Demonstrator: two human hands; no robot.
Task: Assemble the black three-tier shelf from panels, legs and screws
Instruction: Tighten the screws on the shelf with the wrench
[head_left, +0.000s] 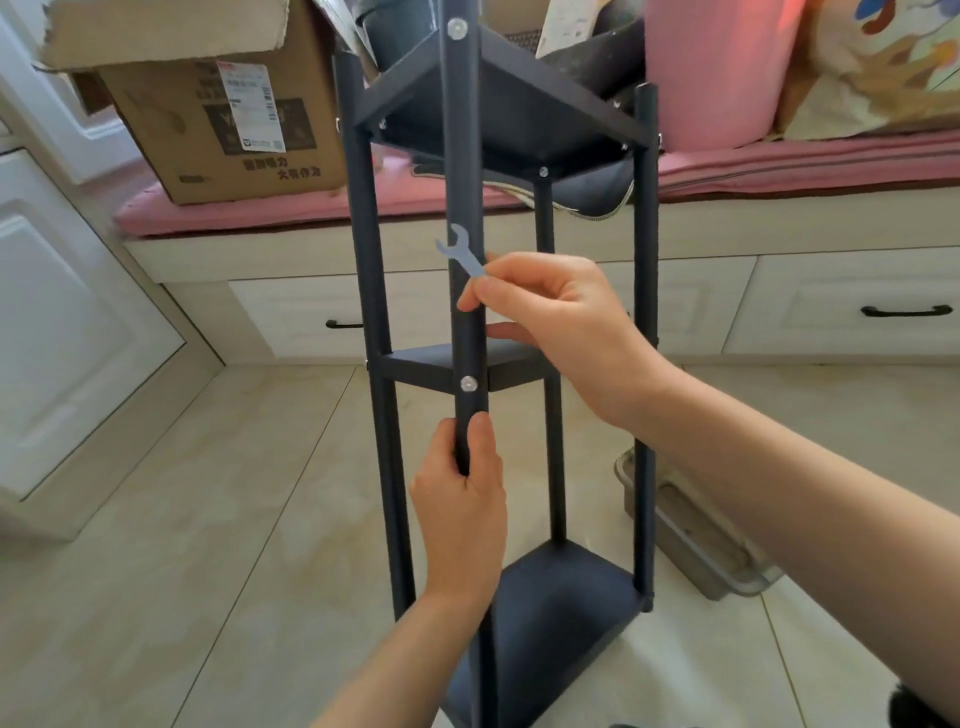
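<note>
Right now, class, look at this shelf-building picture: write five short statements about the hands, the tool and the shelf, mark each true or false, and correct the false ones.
1. The right hand pinches a small flat wrench. True.
2. The left hand grips the front leg above the middle panel. False: it grips it below the middle panel.
3. The wrench sits on the screw at the middle panel. False: it is held above that screw, off it.
4. All three panels are already between the legs. True.
5. The cardboard box stands on the floor. False: it rests on the pink cushion.
</note>
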